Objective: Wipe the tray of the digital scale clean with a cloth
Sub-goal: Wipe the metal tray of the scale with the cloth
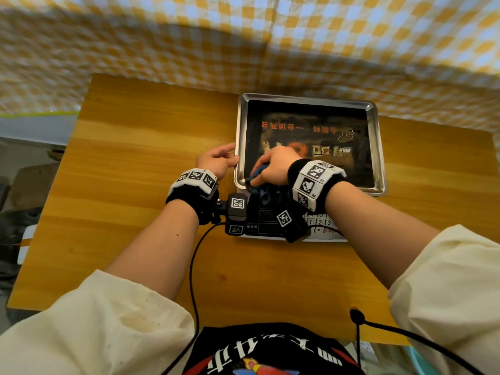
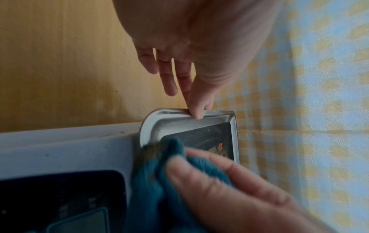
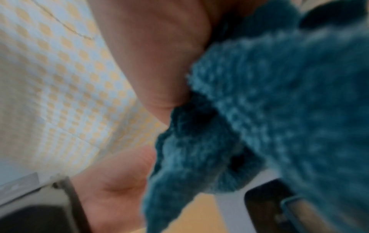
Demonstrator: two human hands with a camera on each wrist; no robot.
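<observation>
The scale's steel tray [image 1: 311, 99] holds a dark printed sheet and sits on the white scale body [image 1: 322, 232], right of the table's middle. My right hand [image 1: 259, 171] grips a bunched blue cloth [image 1: 261, 189] and presses it on the tray's near-left corner. In the left wrist view the cloth [image 2: 155, 181] covers that corner under the right hand [image 2: 229, 189]. My left hand [image 1: 230, 155] lies at the tray's left rim [image 2: 147, 126], fingers straight, and the left hand's [image 2: 191, 102] thumb tip presses on the rim. The right wrist view is filled by the cloth [image 3: 269, 110].
The scale stands on a wooden table [image 1: 135, 185] with a yellow checked curtain [image 1: 243, 50] behind it. The scale's keypad [image 1: 320, 222] and dark display [image 2: 60, 197] face me. A black cable [image 1: 192, 266] hangs from my left wrist. Clutter lies on the floor at left [image 1: 16, 212].
</observation>
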